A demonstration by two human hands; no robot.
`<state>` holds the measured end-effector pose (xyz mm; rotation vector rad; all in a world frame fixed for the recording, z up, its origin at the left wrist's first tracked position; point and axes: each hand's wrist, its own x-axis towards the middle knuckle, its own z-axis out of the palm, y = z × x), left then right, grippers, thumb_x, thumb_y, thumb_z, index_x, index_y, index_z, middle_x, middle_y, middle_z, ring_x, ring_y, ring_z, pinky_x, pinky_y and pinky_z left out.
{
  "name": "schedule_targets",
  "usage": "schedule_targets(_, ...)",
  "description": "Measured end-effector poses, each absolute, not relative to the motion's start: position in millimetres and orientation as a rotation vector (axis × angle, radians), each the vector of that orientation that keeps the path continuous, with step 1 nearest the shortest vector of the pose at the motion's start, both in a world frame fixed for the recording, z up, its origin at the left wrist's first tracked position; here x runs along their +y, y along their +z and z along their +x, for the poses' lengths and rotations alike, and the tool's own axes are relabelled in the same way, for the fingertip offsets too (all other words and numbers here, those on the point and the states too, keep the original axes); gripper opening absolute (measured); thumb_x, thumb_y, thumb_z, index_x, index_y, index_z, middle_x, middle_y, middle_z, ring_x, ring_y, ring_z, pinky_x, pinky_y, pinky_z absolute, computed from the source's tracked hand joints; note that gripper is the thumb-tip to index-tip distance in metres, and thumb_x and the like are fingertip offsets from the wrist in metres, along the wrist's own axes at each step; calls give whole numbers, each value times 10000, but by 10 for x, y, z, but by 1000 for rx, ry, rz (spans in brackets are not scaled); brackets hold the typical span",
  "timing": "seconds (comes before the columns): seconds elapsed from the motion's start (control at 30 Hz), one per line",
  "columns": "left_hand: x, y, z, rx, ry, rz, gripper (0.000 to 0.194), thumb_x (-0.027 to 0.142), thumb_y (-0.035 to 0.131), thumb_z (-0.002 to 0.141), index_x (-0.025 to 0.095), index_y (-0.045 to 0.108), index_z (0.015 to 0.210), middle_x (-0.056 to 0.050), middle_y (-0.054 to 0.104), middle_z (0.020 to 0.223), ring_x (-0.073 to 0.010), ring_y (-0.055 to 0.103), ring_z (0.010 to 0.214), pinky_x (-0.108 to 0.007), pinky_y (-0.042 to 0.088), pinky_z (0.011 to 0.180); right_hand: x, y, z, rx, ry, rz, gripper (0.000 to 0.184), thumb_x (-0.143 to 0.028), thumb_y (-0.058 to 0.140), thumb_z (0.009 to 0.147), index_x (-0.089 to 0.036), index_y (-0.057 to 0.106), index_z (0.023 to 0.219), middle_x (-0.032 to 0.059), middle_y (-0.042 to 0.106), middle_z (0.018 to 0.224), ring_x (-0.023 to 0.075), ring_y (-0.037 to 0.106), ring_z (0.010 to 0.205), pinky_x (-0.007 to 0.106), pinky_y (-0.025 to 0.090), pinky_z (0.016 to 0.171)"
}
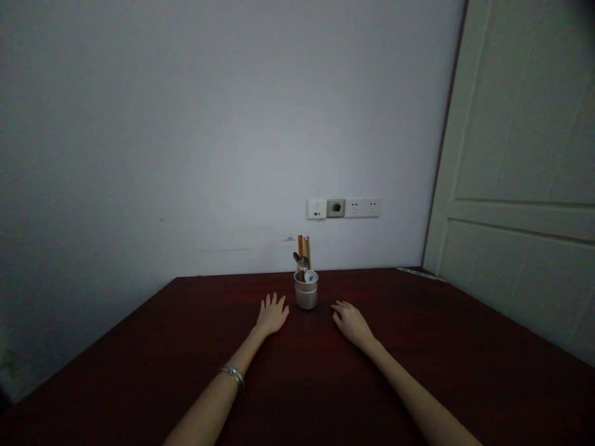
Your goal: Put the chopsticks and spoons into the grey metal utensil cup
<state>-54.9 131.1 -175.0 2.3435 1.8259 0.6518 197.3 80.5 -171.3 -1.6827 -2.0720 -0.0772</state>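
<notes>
A small metal cup [306, 295] stands on the dark red-brown table [418, 347], near its far edge. Several wooden chopsticks [304, 245], a metal spoon and a white-and-blue ceramic spoon stick out of it. My left hand [272, 314] lies flat on the table just left of the cup, fingers stretched out, holding nothing. My right hand [351, 322] rests palm down just right of the cup, fingers loosely spread, holding nothing. Neither hand touches the cup. A silver bracelet [232, 373] sits on my left wrist.
A plain white wall rises behind the table, with a row of wall sockets [343, 208] above the cup. A white panelled door [520, 186] stands at the right, close to the table's right edge.
</notes>
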Motion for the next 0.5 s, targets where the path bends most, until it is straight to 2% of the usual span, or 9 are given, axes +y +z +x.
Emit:
schedule_targets(0.27,1411,-1700,-574,1569,1128,1976,812,484,612,614,69,361,1265,-202,342,1330,-287,286,1244,-354,213,1011,795,-1695,1967,-2075,-94,-1692,385,-237,369,805,-117,598,1090,128,548,1178,208,455,1137,312,308,968)
schedule_targets(0.5,1453,-1544,-244,1219,1314,1662,1019,428,739,515,108,213,1328,-220,367,1302,-279,364,1196,-379,268,984,797,-1703,1972,-2067,-81,-1704,391,-257,361,810,-131,594,1098,119,537,1194,216,448,1139,323,310,962)
